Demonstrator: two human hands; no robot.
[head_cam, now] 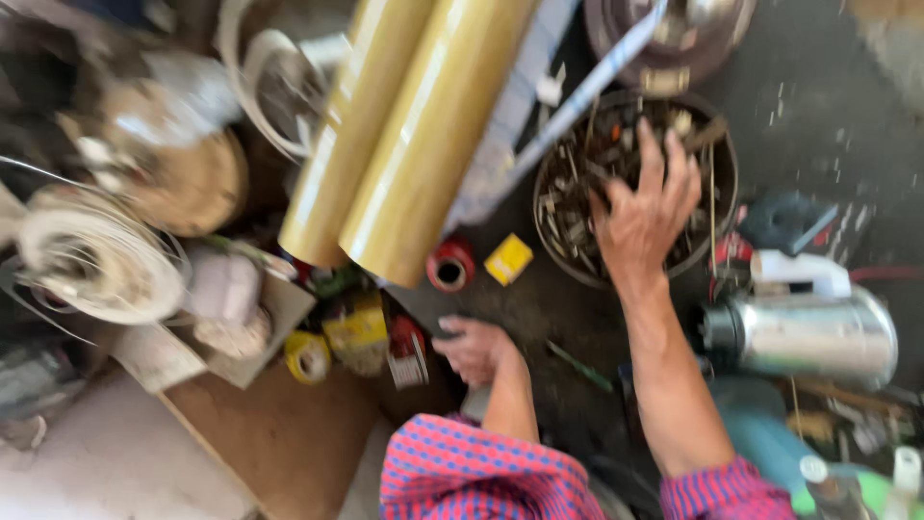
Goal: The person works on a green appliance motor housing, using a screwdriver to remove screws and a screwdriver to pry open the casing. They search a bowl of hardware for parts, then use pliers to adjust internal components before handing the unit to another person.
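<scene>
From the head view, looking straight down, the person's right hand is spread wide, fingers splayed, pressed down into a round dark metal bowl full of mixed screws, nails and small scrap parts. The fingertips are buried among the bits; whether any piece is pinched between them I cannot tell — the picture is blurred there. The bowl stands on a dark, grimy floor, toward the upper right of the scene.

The left hand rests lower down, near the middle, fingers curled loosely under, knuckles up, set on the floor just beside a dark flat edge. It seems to hold nothing, though the blur hides the palm. Both forearms come out of pink sleeves with a blue dot pattern.

Just above the left hand lie a small red roll of tape and a small yellow box, side by side and between the two hands. Two long yellowish rolls of clear film lean in from the top, their lower ends just above the red roll. To the right of the right forearm a shiny steel flask with a white handle lies on its side. At the left there is a white coil of wire and a brown flat board — well apart from either hand — with a yellow tape roll at the board's upper edge.
</scene>
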